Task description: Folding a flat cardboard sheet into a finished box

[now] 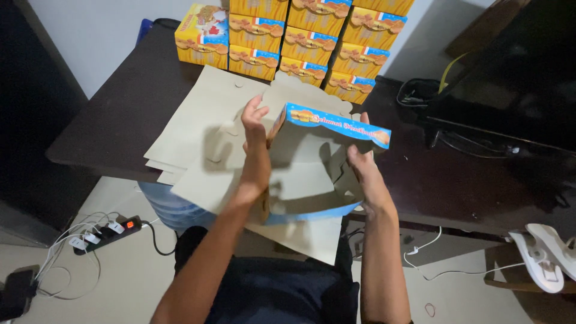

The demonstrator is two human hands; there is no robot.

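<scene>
- Two bare forearms rise from the bottom edge, above dark clothing (282,294) on the person's lap
- On the pale floor to the left lies a black power strip (108,234) with white plugs and loose white cables
- On the floor to the right, a white clip-like object (549,255) lies near a thin white cable (456,270)
- Under the table edge, a clear blue water jug (171,210) shows partly behind the cardboard
- The left hand (255,141) grips the left wall of a half-folded cardboard box (306,174), fingers curled over its top edge
- The right hand (360,162) clasps the right wall of the same box, thumb on the inner side
- The box is held up between both hands, over the near edge of the table; its inside is plain brown, its outside blue with a printed picture along the upper flap
- Beneath and behind it, a stack of flat brown cardboard sheets (198,126) lies on the dark table (120,114), overhanging the near edge
- Black cables (420,93) lie coiled on the table to the right, near a dark screen (522,78)
- Farthest back, finished yellow and blue boxes (306,42) stand stacked in rows against the white wall
</scene>
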